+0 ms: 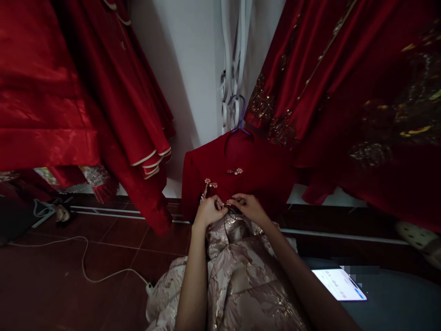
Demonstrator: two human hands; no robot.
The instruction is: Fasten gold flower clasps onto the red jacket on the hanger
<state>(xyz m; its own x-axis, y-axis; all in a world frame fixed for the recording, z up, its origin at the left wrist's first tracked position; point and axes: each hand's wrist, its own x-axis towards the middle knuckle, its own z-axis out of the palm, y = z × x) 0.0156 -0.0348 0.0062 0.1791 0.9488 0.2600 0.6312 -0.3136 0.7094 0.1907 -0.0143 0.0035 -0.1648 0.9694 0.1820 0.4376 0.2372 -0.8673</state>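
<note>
A dark red jacket (203, 161) hangs in front of me on a purple hanger (239, 124). One beaded fastener (235, 171) sits below its neckline, and a pearl-flower ornament (211, 184) with a dangling strand lies on its left side. At the lower front, the fingers of my left hand (211, 211) are closed on the edge of a small beaded clasp (226, 203). My right hand (251, 209) pinches the same clasp from the other side; its fingertips partly hide it. Under my hands, a champagne floral brocade dress (244, 266) spreads towards me.
Red garments (48, 92) hang at left, and gold-embroidered red ones (303, 69) at right. A lit phone (339, 285) lies on a dark surface at lower right. A white cable (86, 257) crosses the tiled floor (120, 234). A perforated clog (418, 236) is at far right.
</note>
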